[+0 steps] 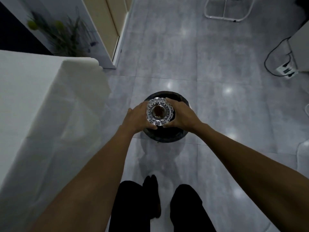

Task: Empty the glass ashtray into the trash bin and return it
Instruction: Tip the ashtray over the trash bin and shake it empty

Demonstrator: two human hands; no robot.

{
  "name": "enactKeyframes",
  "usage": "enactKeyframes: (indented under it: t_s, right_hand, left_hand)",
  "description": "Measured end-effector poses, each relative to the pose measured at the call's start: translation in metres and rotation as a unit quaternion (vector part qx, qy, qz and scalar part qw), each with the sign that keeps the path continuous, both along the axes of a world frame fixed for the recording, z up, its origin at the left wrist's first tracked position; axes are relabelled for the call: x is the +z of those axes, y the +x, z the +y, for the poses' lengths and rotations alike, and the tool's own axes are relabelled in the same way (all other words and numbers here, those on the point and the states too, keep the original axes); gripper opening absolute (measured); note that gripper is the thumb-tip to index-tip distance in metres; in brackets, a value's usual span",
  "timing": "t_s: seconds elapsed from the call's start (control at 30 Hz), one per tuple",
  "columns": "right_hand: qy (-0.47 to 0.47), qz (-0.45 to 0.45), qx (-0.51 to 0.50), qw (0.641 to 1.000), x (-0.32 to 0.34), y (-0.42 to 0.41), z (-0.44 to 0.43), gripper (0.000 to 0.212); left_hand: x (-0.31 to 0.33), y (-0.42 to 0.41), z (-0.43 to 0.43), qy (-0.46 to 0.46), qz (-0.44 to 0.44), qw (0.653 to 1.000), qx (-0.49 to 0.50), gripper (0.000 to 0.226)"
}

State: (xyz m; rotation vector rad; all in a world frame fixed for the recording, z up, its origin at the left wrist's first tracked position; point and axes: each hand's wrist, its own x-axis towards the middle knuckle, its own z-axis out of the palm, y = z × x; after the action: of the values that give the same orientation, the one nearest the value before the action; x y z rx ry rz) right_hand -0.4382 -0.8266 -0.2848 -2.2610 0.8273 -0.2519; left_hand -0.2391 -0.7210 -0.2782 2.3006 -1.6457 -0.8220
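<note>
The round cut-glass ashtray (159, 111) is held level over the black round trash bin (167, 137) on the floor. A brown residue shows in its centre well. My left hand (138, 118) grips its left rim and my right hand (181, 115) grips its right rim, both arms stretched forward. The bin's opening is mostly hidden under the ashtray and my hands.
A table under a white cloth (38, 106) fills the left side. Behind it stand a plant (65, 37) and a beige door (107, 29). A power strip with a black cable (284, 71) lies at the right, and a white metal frame (225, 9) stands at the back. My dark-trousered legs (158, 208) are below.
</note>
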Motion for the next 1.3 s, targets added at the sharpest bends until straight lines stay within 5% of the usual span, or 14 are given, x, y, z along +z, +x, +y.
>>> enactKeyframes:
  t_s: [0.53, 1.07, 1.3]
  right_hand:
    - [-0.013, -0.012, -0.008, 1.0, -0.232, 0.031, -0.051, 0.108]
    - [-0.036, 0.032, 0.016, 0.999, -0.222, 0.025, -0.055, 0.098]
    - [0.037, 0.018, -0.002, 0.999, -0.23, 0.012, -0.062, 0.099]
  left_hand:
    - [-0.228, 0.043, -0.041, -0.085, 0.02, 0.996, -0.007, 0.104]
    - [-0.226, 0.042, -0.022, -0.119, 0.026, 0.993, -0.004, 0.107]
    - [-0.225, 0.037, -0.029, -0.094, 0.047, 0.994, 0.0, 0.114]
